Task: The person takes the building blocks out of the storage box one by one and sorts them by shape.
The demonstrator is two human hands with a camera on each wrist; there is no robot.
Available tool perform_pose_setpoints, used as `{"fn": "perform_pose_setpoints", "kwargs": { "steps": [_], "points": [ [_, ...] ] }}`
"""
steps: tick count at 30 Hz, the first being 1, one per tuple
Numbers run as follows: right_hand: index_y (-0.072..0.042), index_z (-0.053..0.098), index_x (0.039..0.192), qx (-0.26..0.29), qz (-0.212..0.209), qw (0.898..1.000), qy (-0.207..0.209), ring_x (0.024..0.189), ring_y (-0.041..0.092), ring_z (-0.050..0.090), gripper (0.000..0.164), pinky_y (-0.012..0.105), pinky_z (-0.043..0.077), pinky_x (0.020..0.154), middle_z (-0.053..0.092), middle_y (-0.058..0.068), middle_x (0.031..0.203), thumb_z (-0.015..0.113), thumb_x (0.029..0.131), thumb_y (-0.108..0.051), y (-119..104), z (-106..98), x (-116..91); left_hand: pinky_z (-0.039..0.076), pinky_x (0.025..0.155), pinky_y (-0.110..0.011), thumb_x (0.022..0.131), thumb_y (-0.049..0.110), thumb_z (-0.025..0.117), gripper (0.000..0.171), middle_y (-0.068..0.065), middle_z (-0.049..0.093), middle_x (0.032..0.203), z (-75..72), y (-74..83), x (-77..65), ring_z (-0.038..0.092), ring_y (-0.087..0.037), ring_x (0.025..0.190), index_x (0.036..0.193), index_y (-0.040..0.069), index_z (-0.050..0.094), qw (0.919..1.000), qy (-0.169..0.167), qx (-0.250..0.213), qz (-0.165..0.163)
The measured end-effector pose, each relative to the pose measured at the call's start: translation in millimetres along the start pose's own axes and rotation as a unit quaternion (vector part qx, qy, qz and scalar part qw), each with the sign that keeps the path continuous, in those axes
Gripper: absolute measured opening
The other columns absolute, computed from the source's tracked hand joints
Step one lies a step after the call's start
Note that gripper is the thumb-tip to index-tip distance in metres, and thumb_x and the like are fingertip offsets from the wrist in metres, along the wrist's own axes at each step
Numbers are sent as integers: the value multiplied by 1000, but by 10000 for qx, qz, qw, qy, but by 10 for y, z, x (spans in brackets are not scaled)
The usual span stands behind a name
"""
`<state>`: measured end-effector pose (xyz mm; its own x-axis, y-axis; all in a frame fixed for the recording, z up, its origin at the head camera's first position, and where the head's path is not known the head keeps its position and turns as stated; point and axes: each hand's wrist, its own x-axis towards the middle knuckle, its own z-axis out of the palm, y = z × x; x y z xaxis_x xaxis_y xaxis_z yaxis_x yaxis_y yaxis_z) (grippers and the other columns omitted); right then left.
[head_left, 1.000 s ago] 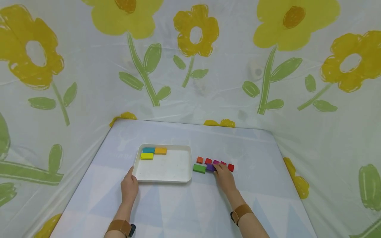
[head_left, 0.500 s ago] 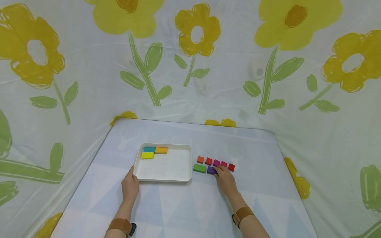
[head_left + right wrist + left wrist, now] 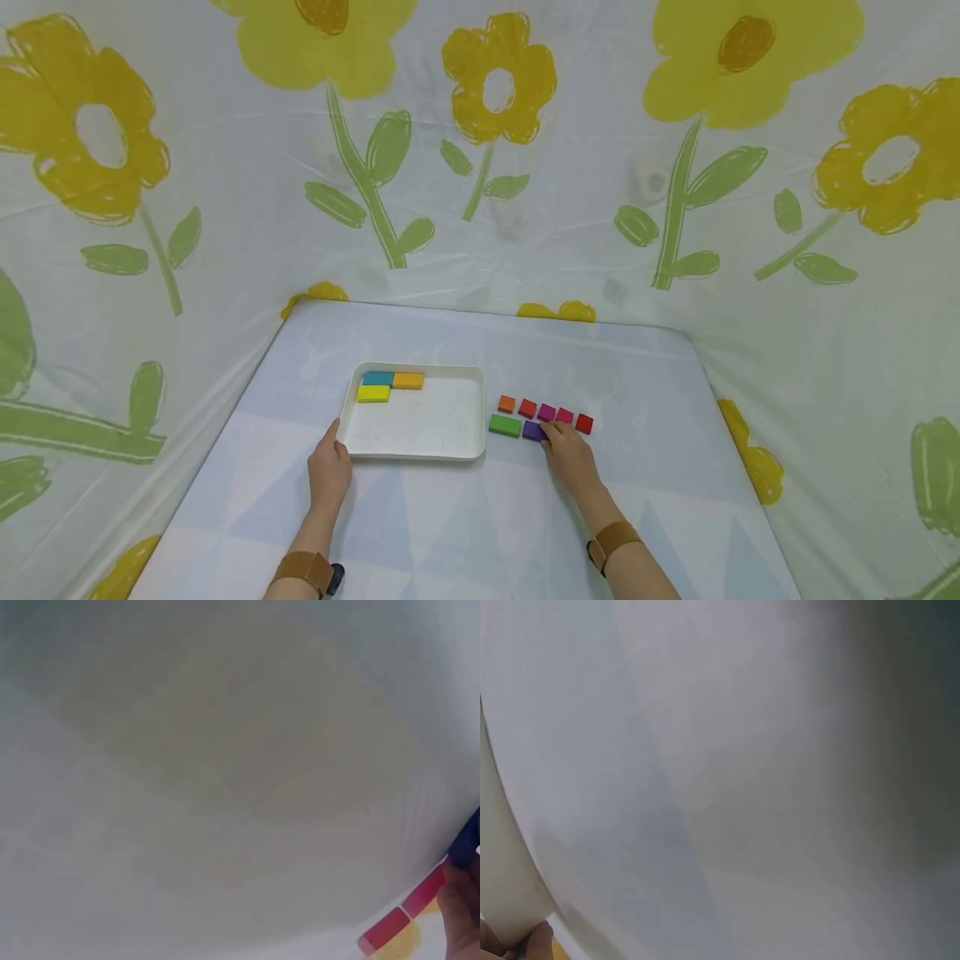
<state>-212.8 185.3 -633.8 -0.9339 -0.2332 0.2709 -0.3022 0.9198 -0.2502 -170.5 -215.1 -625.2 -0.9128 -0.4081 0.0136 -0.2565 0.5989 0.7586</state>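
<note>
My left hand (image 3: 329, 473) grips the near left corner of a white tray (image 3: 438, 429); its fingertips (image 3: 540, 941) meet the tray wall in the left wrist view. Inside the tray's far left corner lie a teal block (image 3: 378, 378), an orange block (image 3: 408, 381) and a yellow block (image 3: 373, 393). To the right of the tray, my right hand (image 3: 572, 458) pinches the right end of a purple block (image 3: 533, 431). That block looks dark blue in the right wrist view, with the fingers partly covering it. A green block (image 3: 506, 426) lies just left of it.
Behind the purple block runs a row of small blocks: an orange-red one (image 3: 506, 404), a red one (image 3: 527, 409), a magenta one (image 3: 546, 412), a pink one (image 3: 565, 416) and a dark red one (image 3: 584, 424). A flowered curtain (image 3: 570, 242) surrounds the table (image 3: 450, 533).
The purple block has shifted slightly toward me, alongside the green block, with my right fingers on it. My left hand stays at the tray corner.
</note>
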Motion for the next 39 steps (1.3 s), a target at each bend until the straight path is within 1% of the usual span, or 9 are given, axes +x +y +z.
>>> {"fn": "perform_pose_setpoints", "kwargs": {
  "steps": [4,9,14,19,23,27,31,35,39],
  "points": [
    [-6,70,120,-74,-91,9999,105,107,27,70,36,40,62,92,73,12,114,76,85,-15,2,-7,-16,48,109,-55,100,-2,36,46,-32,45,146,1,7,-14,47,-47,134,146,-10,38,9999,119,-7,72],
    [-6,73,115,-91,-319,9975,627,104,27,72,34,40,63,88,75,11,111,78,83,-17,2,-10,-27,50,104,-56,98,-4,38,45,-33,49,142,4,25,-25,50,-49,130,143,-11,42,9993,302,44,205],
    [-5,74,111,-46,-641,9912,1159,100,25,73,32,37,63,87,76,10,105,80,82,-17,-60,6,52,48,108,-55,101,-1,36,46,-32,46,145,1,14,-14,47,-47,134,145,-10,38,9998,155,-34,120],
    [-5,73,112,-61,-1065,9859,1289,102,24,72,32,35,63,87,76,10,107,80,82,-14,-298,9,242,47,110,-54,102,0,35,45,-32,45,147,-9,8,-8,46,-46,136,146,-10,37,9999,62,-48,113],
    [-5,71,114,-31,-1437,9827,1168,107,24,71,32,34,62,90,74,10,114,77,84,-14,-588,35,438,48,109,-54,101,0,36,45,-32,46,146,-16,26,-14,47,-46,135,145,-10,38,9998,128,-44,133],
    [-6,66,124,-2,-1750,9825,634,116,23,68,34,33,59,97,70,10,124,69,93,-19,-934,83,628,49,109,-54,101,0,37,45,-31,47,145,-11,11,-14,48,-45,135,145,-10,39,9998,183,-39,112],
    [-7,55,138,-67,-1829,9823,-408,132,23,58,42,34,51,111,61,9,140,56,101,-27,-1275,154,794,48,109,-55,101,-1,37,45,-31,47,146,-5,-13,-10,47,-45,135,145,-9,39,9998,192,-48,75],
    [-8,46,147,-300,-1938,9715,-1328,143,21,47,48,33,41,120,50,8,152,48,104,-32,-1568,212,920,47,110,-54,101,-1,36,46,-30,46,146,3,-28,-2,47,-45,136,146,-9,39,9998,152,-107,74],
    [-9,43,149,-338,-1979,9614,-1883,146,20,43,51,32,39,122,45,7,156,48,104,-33,-1813,236,1005,48,109,-54,101,-1,36,45,-31,46,146,7,-24,-2,47,-45,135,146,-9,38,9998,139,-143,92]
  ]
}}
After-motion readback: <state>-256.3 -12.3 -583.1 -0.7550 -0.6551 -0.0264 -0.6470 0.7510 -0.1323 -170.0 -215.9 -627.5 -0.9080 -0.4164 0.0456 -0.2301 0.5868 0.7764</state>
